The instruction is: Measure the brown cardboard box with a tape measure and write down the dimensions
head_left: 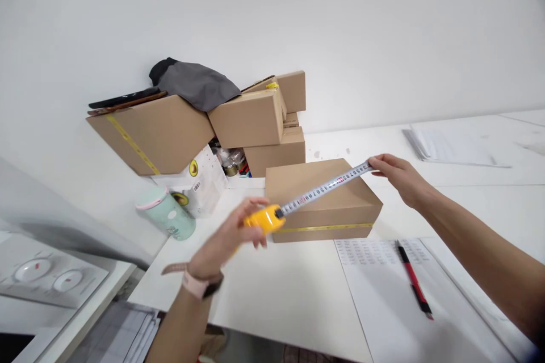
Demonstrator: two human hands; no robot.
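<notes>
My left hand grips the yellow case of a tape measure at the near left corner of a flat cardboard box on the white table. The tape blade runs slantwise over the box top to its far right corner. There my right hand pinches the blade's end. A watch with a pink strap is on my left wrist.
A sheet of paper with a red and black pen lies right of the box. Behind it, stacked cardboard boxes carry a grey cloth. A mint green bottle lies at the left. More papers rest far right.
</notes>
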